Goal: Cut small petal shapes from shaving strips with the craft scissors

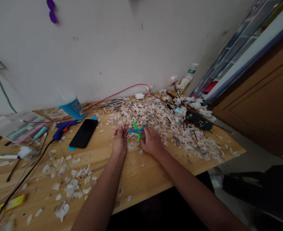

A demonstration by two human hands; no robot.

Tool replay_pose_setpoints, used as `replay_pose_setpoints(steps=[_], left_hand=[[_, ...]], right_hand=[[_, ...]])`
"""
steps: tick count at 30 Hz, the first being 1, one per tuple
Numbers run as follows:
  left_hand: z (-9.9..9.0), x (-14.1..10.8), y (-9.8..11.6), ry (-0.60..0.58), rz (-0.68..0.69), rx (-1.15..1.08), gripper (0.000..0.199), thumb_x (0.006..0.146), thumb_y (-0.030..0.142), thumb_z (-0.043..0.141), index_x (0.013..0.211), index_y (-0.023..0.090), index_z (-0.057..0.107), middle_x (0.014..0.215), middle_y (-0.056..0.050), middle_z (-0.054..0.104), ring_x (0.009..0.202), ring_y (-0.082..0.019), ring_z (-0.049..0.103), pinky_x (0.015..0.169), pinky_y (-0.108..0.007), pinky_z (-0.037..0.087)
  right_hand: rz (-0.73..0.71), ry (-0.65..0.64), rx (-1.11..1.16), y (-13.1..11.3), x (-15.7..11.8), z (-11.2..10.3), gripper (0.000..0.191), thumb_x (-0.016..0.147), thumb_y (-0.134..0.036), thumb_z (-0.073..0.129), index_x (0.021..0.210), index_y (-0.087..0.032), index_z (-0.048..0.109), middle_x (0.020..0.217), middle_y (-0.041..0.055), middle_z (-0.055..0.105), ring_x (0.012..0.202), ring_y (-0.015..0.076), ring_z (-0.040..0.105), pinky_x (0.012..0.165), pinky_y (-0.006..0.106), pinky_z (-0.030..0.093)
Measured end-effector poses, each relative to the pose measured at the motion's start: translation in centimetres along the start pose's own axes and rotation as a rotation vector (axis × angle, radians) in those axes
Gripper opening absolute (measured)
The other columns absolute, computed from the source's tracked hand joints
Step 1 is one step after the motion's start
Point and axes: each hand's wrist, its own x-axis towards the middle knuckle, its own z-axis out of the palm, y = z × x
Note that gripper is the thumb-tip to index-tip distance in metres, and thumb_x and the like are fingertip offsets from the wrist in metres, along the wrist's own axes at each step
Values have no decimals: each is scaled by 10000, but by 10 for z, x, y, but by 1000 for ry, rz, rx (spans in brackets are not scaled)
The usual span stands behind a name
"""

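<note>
Scissors [138, 131] are standing open beside a pinched piece [123, 127]

The right hand [152, 140] is holding the scissors; its fingers are curling around the handles, but how deep they are passing into the loops, I cannot tell. The left hand [119, 141] is pressing its fingertips together on the small pale piece, which is showing only a little, so its long axis I cannot tell. The piece is lying to the left of the right fingers, and the left hand is the nearer one, since it is pinching it. The scissors are bridging the gap between the hands: the blue blade [132, 131] is pointing sideways, its tip ending just beside the left fingers, whereas the green blade [135, 125] is opening outward. Whether the blue tip is touching the left fingers, I cannot tell.

The blades are looking smooth and flat, like plastic. Beyond the fingers of both hands, a heap [143, 112] of thin, pale, curling petals is spreading over the wooden table [137, 170]. Farther beyond the right fingers, whitish flowers [181, 111] are leaning in a loose bunch. To the left of the left fingers, a flat black phone [83, 133] is lying, and past it a tapering blue cup [72, 108] is standing near the plain wall [88, 54].
</note>
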Motion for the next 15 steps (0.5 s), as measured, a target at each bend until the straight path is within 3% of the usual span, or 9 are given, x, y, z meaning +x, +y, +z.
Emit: replay_pose_setpoints(steps=[3, 9, 15], left_hand=[[3, 0, -1, -56, 6, -34, 315, 735, 397, 850, 903, 227, 645, 984, -11, 766, 992, -135, 711, 957, -291, 515], [8, -4, -7, -63, -40, -39, 278, 706, 342, 857, 831, 209, 648, 803, 32, 701, 783, -85, 661, 836, -224, 523], [8, -6, -11, -101, -38, 50, 274, 735, 376, 819, 810, 206, 618, 814, 10, 699, 799, -107, 663, 866, -262, 532]], right_hand=[[-3, -42, -24, -1, 0, -1, 363, 801, -287, 626, 1132, -155, 557, 1116, 170, 623, 1073, 344, 525, 924, 480, 432], [18, -87, 17, 0, 3, -2, 203, 835, -302, 603, 996, -181, 581, 1003, 129, 655, 996, 304, 569, 867, 428, 431], [28, -109, 28, 0, 2, -2, 155, 840, -302, 612, 944, -190, 589, 936, 108, 666, 926, 276, 590, 827, 397, 429]])
